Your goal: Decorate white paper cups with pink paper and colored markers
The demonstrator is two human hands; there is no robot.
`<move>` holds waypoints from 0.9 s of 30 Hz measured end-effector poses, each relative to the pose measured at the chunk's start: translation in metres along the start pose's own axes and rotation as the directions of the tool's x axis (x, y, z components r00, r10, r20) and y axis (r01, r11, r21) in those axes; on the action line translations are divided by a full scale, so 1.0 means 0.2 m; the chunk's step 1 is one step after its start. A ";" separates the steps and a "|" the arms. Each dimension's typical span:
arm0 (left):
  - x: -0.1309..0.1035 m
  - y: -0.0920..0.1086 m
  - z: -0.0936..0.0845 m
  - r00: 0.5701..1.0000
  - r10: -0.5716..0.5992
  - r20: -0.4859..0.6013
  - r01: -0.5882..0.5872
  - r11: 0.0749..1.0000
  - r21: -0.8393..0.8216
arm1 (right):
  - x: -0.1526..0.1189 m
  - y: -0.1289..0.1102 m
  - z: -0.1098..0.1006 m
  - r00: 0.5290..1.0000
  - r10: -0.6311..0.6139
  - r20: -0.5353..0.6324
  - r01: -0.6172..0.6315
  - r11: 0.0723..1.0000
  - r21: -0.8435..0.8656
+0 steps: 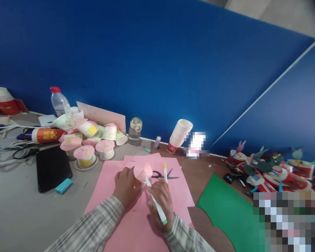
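Observation:
My left hand is closed around a small paper cup craft with a round pink paper top; the fingers hide most of its body. Held like a pen in my right hand is a white marker with a green end, its tip at the edge of the pink top. Both hands are over pink paper sheets. Just beyond my right hand, black scissors lie with their blades apart, partly under a second white marker with a yellow end.
Finished-looking pink-topped cups cluster at left, near a black phone and a teal cap-like piece. A glass jar and stacked paper cups stand against the blue partition. Green paper and red cup crafts lie right.

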State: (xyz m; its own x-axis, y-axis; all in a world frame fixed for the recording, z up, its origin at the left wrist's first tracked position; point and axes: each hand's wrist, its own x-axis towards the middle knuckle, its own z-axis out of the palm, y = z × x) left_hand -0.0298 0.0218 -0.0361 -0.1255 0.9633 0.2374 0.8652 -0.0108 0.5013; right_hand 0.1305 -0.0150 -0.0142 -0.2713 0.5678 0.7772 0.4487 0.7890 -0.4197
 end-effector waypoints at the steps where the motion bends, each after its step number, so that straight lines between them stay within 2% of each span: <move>1: 0.00 0.00 0.00 1.000 0.003 -0.005 -0.003 1.000 0.004 | 0.00 0.00 0.00 1.000 -0.003 0.009 0.003 1.000 -0.005; 7: -0.01 0.01 -0.01 1.000 0.018 -0.023 -0.017 1.000 0.022 | 0.00 0.00 0.00 0.999 0.003 0.053 -0.002 1.000 -0.021; 23: -0.01 0.00 0.00 0.999 0.027 -0.040 -0.027 0.999 0.021 | 0.01 0.00 0.01 0.997 0.013 0.070 -0.011 0.999 -0.039; 27: 0.00 0.00 0.00 1.000 0.003 -0.012 -0.003 1.000 -0.006 | -0.01 0.00 0.01 1.000 0.020 -0.022 -0.020 1.000 -0.021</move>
State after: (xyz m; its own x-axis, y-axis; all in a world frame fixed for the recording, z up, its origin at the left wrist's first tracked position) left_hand -0.0293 0.0212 -0.0356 -0.1282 0.9601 0.2487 0.8626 -0.0157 0.5057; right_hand 0.1283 -0.0149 -0.0163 -0.2440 0.5779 0.7788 0.4721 0.7723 -0.4252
